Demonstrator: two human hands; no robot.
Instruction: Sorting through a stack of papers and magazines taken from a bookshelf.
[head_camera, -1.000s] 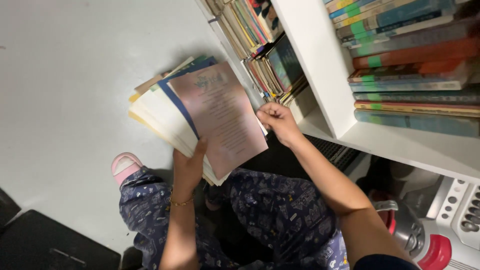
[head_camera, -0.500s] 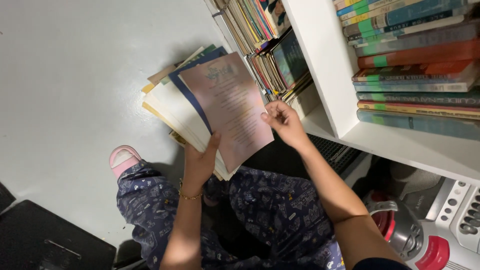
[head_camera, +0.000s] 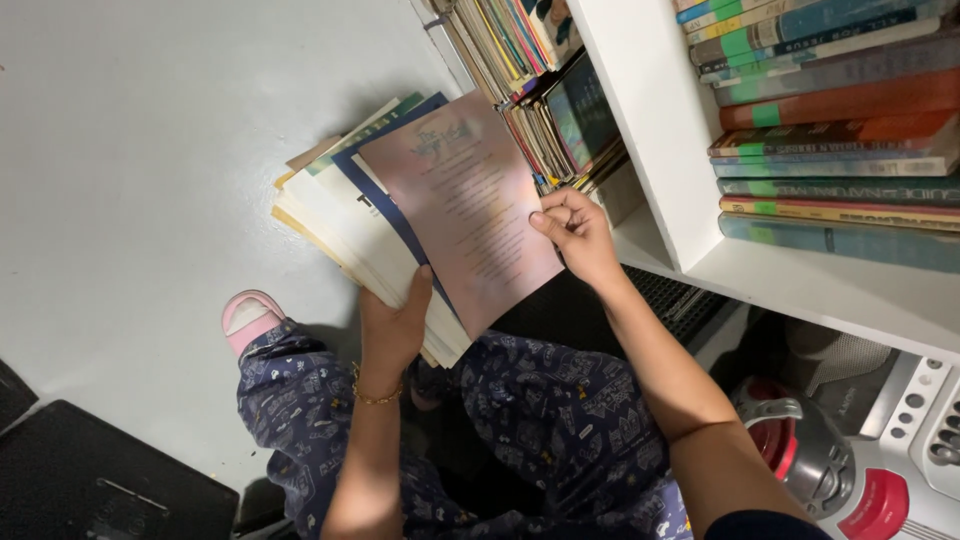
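Head view, stack: the stack of booklets (head_camera: 345, 235) rests above the lap, beside the white shelf (head_camera: 660, 150).
Left hand: the left hand (head_camera: 395, 325) is closed around the stack's lower edge, at 6 o'clock from it.
Right hand: the right hand (head_camera: 575, 235) pinches the pink top sheet (head_camera: 465, 205) at its right edge, at 3 o'clock.
Nearer hand: right, for the pink top sheet.
Long axis: from 11 to 5 o'clock, the top pointing to 11.

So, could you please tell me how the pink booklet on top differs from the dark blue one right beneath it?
The pink booklet lies fully in view on top of the stack; the dark blue booklet shows only its edge and a corner. The pink one is pinched by the right hand, while the left hand supports the stack from below. Both are thin and lie tilted alike.
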